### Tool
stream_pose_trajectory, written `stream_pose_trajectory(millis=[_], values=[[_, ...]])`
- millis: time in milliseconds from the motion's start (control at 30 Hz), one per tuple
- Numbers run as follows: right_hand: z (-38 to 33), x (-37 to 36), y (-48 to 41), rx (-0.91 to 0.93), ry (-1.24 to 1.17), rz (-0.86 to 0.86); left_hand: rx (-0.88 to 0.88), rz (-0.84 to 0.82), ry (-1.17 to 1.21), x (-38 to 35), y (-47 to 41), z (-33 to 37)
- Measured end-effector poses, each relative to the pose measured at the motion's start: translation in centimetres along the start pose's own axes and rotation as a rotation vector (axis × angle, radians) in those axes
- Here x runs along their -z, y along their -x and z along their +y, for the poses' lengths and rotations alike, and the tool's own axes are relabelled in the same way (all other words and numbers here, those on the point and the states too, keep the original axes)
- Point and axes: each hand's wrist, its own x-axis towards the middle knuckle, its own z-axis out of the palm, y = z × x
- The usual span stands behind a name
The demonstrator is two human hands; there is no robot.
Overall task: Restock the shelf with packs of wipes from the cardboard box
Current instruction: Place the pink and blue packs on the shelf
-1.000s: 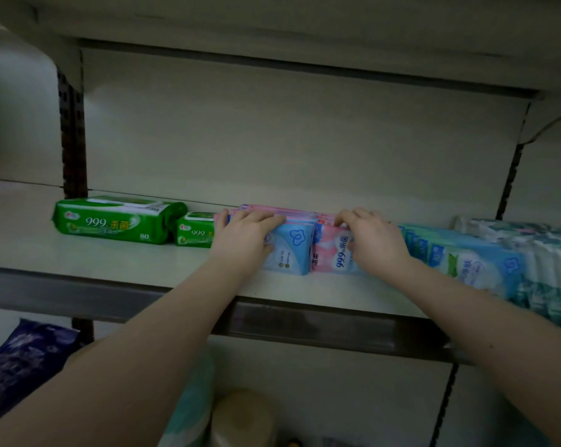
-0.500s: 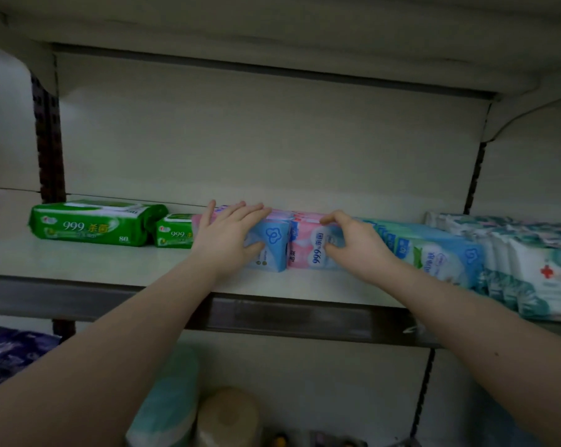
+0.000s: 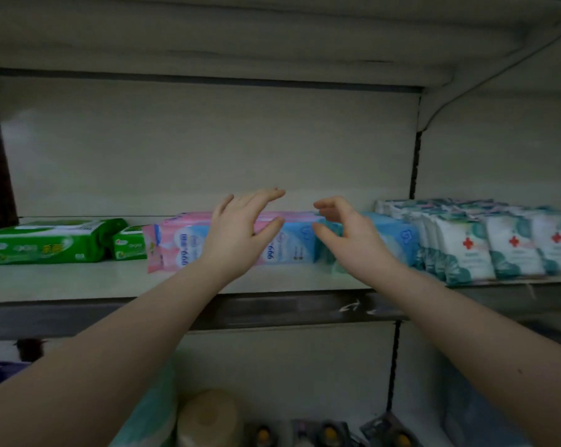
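Observation:
Pink wipes packs (image 3: 171,245) and blue wipes packs (image 3: 293,243) stand in a row on the pale shelf (image 3: 79,282). My left hand (image 3: 238,230) hovers in front of them with fingers spread, holding nothing. My right hand (image 3: 346,233) is raised just to the right, fingers loosely bent and apart, in front of more blue packs (image 3: 395,235). Neither hand holds a pack. The cardboard box is out of view.
Two green wipes packs (image 3: 46,241) lie at the shelf's left. White packs with red crosses (image 3: 485,243) fill the right end. A dark metal rail (image 3: 272,309) edges the shelf. Bottles and rolls stand on the level below.
Both hands have lifted off the pink and blue packs and opened. The view has shifted right, showing more of the white packs.

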Motion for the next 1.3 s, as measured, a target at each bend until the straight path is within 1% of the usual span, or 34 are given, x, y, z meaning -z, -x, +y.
stream_pose_trajectory(millis=[100,167,267,367,467,600,667,733,800,867,1000,1133,1233,1300], values=[[1.4,2.7,2.2,0.006,-0.105,0.084,-0.029,0.0,0.128,-2.3,-0.4,4.4],[2.9,5.1,4.3,0.014,-0.14,0.173,-0.06,-0.007,0.218,-4.4,-0.1,7.6],[6.1,9.5,8.8,-0.034,-0.177,0.265,-0.109,-0.029,0.345,-9.0,1.5,13.2],[9.7,14.2,14.0,-0.083,-0.176,0.323,-0.12,-0.049,0.478,-13.2,3.8,19.4],[12.8,19.1,20.2,-0.166,-0.121,0.36,-0.133,-0.091,0.618,-17.5,6.8,26.0],[16.4,24.6,29.1,-0.297,-0.104,0.374,-0.099,-0.215,0.783,-22.0,11.5,34.4],[17.7,26.8,32.9,-0.362,-0.092,0.403,-0.093,-0.265,0.816,-23.9,13.8,38.1],[19.0,29.0,37.4,-0.424,-0.08,0.45,-0.091,-0.341,0.838,-26.1,16.6,42.0],[20.4,30.3,41.6,-0.471,-0.063,0.484,-0.083,-0.422,0.884,-27.9,19.8,44.8],[21.6,31.0,46.0,-0.526,-0.064,0.515,-0.109,-0.515,0.878,-29.6,23.1,47.0],[23.9,32.0,55.1,-0.687,-0.068,0.568,-0.132,-0.804,0.855,-33.4,30.3,50.8],[25.4,32.4,61.4,-0.841,-0.091,0.619,-0.209,-1.125,0.759,-37.3,36.2,53.6],[25.7,32.3,64.2,-0.951,-0.156,0.707,-0.251,-1.285,0.687,-39.8,39.1,54.9],[25.7,32.3,65.6,-1.005,-0.187,0.752,-0.339,-1.368,0.572,-41.9,40.5,55.7]])
